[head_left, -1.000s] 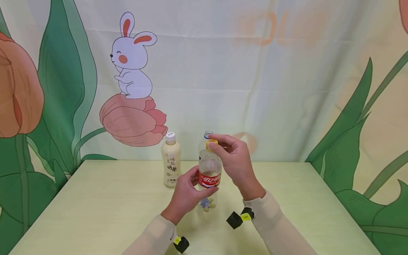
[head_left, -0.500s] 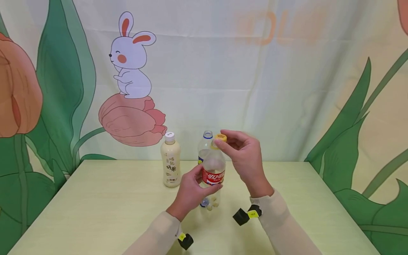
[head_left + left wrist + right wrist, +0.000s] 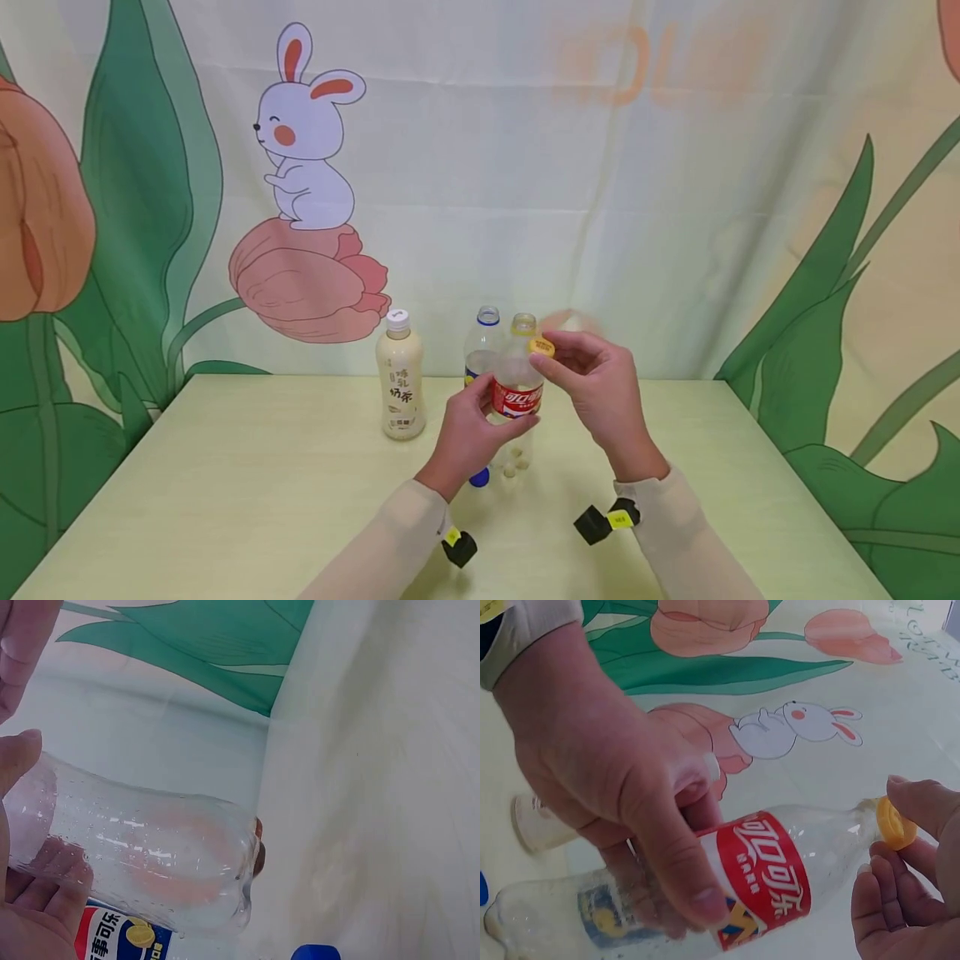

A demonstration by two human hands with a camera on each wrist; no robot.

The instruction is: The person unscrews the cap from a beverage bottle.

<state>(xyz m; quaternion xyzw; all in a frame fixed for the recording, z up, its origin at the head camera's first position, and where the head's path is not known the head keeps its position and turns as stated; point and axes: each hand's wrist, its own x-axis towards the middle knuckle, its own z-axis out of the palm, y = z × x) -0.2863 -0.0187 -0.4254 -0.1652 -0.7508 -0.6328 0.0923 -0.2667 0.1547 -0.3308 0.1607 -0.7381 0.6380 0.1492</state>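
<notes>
My left hand (image 3: 467,433) grips a clear plastic cola bottle (image 3: 517,398) around its red label, thumb across the front. The bottle's open mouth (image 3: 524,322) shows, with a yellow ring below it. Between thumb and fingers, my right hand (image 3: 603,392) pinches a yellow bottle cap (image 3: 542,347), just right of the mouth and tilted. The right wrist view has the cap (image 3: 895,825) overlapping the neck's end. In the left wrist view, the bottle's transparent base (image 3: 217,862) points away from the left hand (image 3: 45,915).
Behind the held bottle stands a clear bottle with a blue label (image 3: 482,337), uncapped. A blue cap (image 3: 480,477) lies on the table (image 3: 247,500) near the left wrist. Further left stands a cream milk tea bottle (image 3: 401,379) with a white cap. A printed curtain (image 3: 465,167) hangs behind.
The yellow cap has come off the bottle's mouth, moving right and down in my right hand. Both hands and the cola bottle have shifted right, uncovering the blue-labelled bottle and the blue cap more.
</notes>
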